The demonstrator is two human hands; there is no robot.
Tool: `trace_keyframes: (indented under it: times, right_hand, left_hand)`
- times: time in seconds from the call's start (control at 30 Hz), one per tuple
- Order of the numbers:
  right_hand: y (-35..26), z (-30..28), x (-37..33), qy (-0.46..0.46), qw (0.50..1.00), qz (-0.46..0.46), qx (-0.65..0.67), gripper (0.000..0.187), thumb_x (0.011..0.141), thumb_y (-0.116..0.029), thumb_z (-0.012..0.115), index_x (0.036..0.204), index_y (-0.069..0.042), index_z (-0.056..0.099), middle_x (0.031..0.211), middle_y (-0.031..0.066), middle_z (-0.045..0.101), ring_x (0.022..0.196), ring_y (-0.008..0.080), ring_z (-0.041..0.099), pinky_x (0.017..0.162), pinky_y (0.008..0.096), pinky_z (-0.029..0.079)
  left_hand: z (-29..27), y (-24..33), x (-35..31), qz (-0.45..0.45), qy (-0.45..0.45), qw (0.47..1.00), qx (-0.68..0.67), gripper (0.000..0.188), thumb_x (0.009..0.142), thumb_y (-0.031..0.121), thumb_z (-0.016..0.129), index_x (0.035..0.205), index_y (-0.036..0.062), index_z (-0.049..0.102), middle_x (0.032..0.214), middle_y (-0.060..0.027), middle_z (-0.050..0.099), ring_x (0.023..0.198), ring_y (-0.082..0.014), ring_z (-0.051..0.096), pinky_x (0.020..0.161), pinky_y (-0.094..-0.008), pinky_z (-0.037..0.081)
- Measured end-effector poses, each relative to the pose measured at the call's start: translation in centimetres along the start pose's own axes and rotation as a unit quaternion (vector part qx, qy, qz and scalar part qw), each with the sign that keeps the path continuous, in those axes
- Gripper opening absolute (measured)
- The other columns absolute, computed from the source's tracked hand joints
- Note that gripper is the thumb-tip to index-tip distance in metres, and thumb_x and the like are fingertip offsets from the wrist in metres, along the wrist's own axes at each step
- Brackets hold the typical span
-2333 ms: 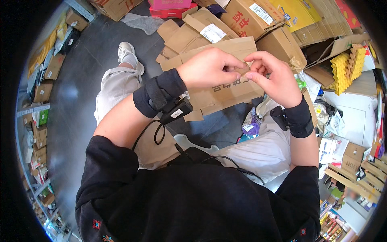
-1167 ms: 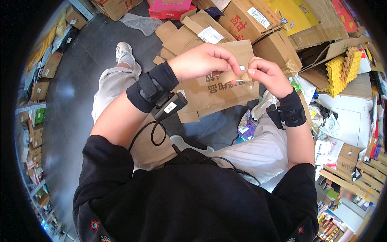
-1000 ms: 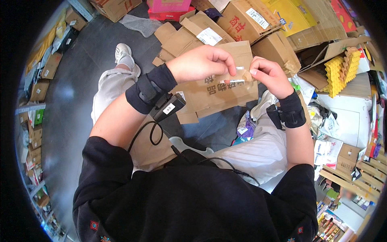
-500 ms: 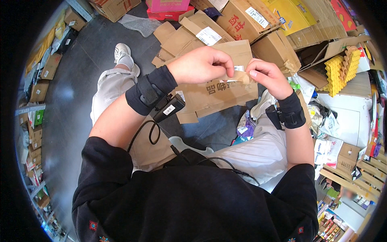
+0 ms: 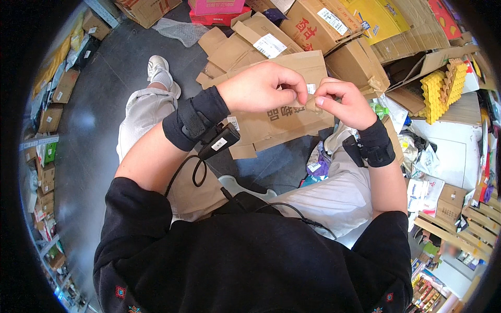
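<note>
My left hand (image 5: 266,87) is closed in a pinch, thumb against the curled fingers. Facing it, my right hand (image 5: 342,103) pinches too. Between the fingertips is a small crumpled tan strip that looks like packing tape (image 5: 312,105), largely hidden by the fingers. Both hands are above a flattened cardboard box (image 5: 276,128), with dark print and white labels on it. Black bands with small devices are strapped round both wrists.
Behind the hands are more cardboard boxes (image 5: 318,26), some folded flat. Yellow egg-crate trays (image 5: 443,91) and plastic bags (image 5: 421,154) are at the right. Shelves with parcels (image 5: 67,83) line the left side. A mesh wrap (image 5: 180,32) lies on the dark floor.
My hands have come closer together. The tan strip, stretched between them before, is now bunched at the fingertips, and more of the print on the flattened box shows.
</note>
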State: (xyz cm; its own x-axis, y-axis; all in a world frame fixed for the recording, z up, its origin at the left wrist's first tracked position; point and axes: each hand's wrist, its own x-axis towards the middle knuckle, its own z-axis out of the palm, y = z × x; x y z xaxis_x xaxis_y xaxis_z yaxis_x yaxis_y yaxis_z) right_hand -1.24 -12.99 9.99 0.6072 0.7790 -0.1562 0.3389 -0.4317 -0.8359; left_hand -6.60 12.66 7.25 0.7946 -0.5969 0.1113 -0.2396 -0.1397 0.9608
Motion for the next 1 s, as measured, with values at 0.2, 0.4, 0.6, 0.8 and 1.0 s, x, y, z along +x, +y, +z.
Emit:
trace_keyframes:
  times: [0.2, 0.4, 0.6, 0.8, 1.0]
  right_hand:
    - [-0.1, 0.4, 0.2, 0.008, 1.0, -0.006, -0.002, 0.014, 0.093, -0.014, 0.068, 0.093, -0.001, 0.07, 0.079, 0.0004, 0.055, 0.071, 0.0087, 0.051, 0.065, 0.0256, 0.042]
    - [-0.2, 0.5, 0.1, 0.005, 0.999, 0.019, 0.027, 0.013, 0.094, -0.013, 0.066, 0.093, 0.0, 0.069, 0.083, -0.0005, 0.058, 0.076, 0.0083, 0.051, 0.068, 0.0252, 0.042]
    - [0.1, 0.3, 0.1, 0.044, 0.998, 0.018, 0.035, 0.017, 0.095, -0.016, 0.066, 0.088, -0.001, 0.068, 0.075, -0.0031, 0.059, 0.07, 0.0051, 0.05, 0.063, 0.0239, 0.042]
    - [0.0, 0.9, 0.4, 0.088, 0.995, 0.034, 0.031, 0.02, 0.097, -0.018, 0.065, 0.089, 0.0, 0.068, 0.073, -0.0037, 0.059, 0.069, 0.0044, 0.05, 0.062, 0.0238, 0.042]
    - [-0.2, 1.7, 0.5, 0.155, 0.987, 0.035, 0.009, 0.019, 0.095, -0.019, 0.067, 0.091, 0.0, 0.07, 0.075, -0.0026, 0.06, 0.07, 0.0052, 0.051, 0.063, 0.024, 0.043]
  left_hand:
    - [0.0, 0.1, -0.2, 0.011, -0.001, 1.0, -0.003, 0.018, 0.092, 0.003, 0.056, 0.101, 0.0034, 0.07, 0.095, -0.0036, 0.072, 0.092, -0.0133, 0.065, 0.085, -0.0284, 0.051]
    - [0.1, 0.1, -0.3, 0.018, -0.007, 1.0, -0.015, 0.019, 0.091, 0.002, 0.054, 0.1, 0.0032, 0.07, 0.094, -0.0041, 0.072, 0.092, -0.0133, 0.065, 0.085, -0.0289, 0.051]
    - [0.1, -0.1, -0.2, -0.04, 0.037, 0.997, 0.058, 0.016, 0.09, 0.005, 0.055, 0.097, 0.0024, 0.069, 0.092, -0.0068, 0.071, 0.09, -0.0178, 0.066, 0.085, -0.0304, 0.051]
    - [2.5, -1.2, 0.3, 0.166, 0.339, 0.847, 0.374, 0.023, 0.084, 0.026, 0.073, 0.094, 0.005, 0.068, 0.088, -0.0097, 0.068, 0.081, -0.0257, 0.064, 0.081, -0.0351, 0.051]
    - [4.1, 1.3, 0.5, -0.027, 0.271, 0.943, 0.192, 0.044, 0.074, 0.036, 0.084, 0.097, 0.0042, 0.065, 0.085, -0.0069, 0.067, 0.075, -0.0213, 0.064, 0.07, -0.0343, 0.053]
